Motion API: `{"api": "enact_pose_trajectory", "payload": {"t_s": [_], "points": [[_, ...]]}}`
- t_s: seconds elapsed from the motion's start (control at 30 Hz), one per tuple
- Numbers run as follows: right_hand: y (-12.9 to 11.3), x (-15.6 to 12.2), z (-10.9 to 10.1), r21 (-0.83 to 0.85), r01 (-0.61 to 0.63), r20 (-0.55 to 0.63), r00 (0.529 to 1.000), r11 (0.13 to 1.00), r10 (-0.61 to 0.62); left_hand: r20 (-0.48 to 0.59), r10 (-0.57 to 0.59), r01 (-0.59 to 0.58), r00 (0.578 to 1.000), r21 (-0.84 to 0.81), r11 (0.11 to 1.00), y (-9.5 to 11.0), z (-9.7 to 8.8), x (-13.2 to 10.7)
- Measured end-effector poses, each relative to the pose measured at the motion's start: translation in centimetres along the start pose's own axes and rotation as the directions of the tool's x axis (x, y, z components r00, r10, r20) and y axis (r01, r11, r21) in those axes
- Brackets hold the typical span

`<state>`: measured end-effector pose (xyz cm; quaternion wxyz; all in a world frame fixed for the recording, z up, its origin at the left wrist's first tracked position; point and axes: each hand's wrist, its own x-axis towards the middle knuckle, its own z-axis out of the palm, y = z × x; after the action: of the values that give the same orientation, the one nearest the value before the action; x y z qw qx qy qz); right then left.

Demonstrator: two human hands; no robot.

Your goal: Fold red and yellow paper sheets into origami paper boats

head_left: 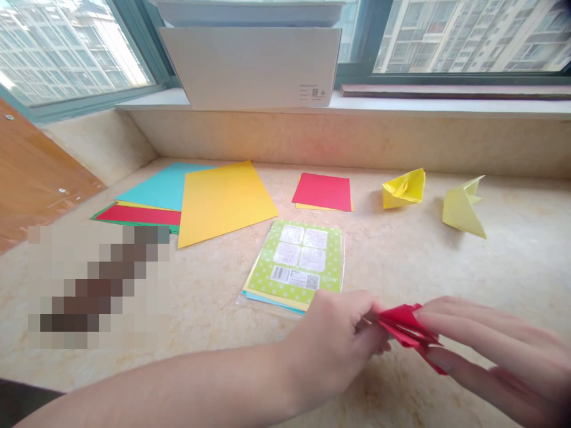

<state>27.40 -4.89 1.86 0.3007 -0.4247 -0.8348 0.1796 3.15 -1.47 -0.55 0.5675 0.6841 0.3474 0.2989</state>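
Note:
A piece of folded red paper is held between my two hands above the front right of the counter, its layers fanned apart. My left hand pinches the paper's left end, with the fingers curled in. On the other side, my right hand grips the right end between thumb and fingers. Just behind my left hand lies a packet of origami paper in a clear sleeve, with a green dotted sheet on top. Farther back rest a yellow folded paper boat and a pale yellow folded paper shape.
Large coloured sheets lie back left: yellow, blue and red. Small red square paper sits at the back middle. A white box stands on the windowsill. At left, a blurred-out patch hides an object.

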Motion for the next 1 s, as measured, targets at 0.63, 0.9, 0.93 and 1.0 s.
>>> {"api": "enact_pose_trajectory", "payload": {"t_s": [0.63, 0.9, 0.93, 1.0], "points": [[0.3, 0.5, 1.2, 0.094, -0.034, 0.056, 0.998, 0.995, 0.029, 0.072, 0.104, -0.106, 0.992, 0.026, 0.994, 0.2, 0.0, -0.3], [-0.2, 1.4, 2.3, 0.008, -0.065, -0.084, 0.994, 0.998, 0.066, 0.059, 0.111, -0.116, 0.992, 0.084, 0.990, 0.7, -0.1, 0.1], [-0.3, 1.6, 2.4, 0.004, -0.052, -0.091, 0.994, 0.999, 0.052, 0.085, 0.115, -0.122, 0.990, 0.074, 0.990, 0.9, -0.1, 0.1], [-0.5, 1.9, 2.4, -0.007, -0.035, -0.099, 0.994, 0.999, 0.034, 0.131, 0.115, -0.120, 0.985, 0.035, 0.992, 1.3, -0.2, 0.1]]}}
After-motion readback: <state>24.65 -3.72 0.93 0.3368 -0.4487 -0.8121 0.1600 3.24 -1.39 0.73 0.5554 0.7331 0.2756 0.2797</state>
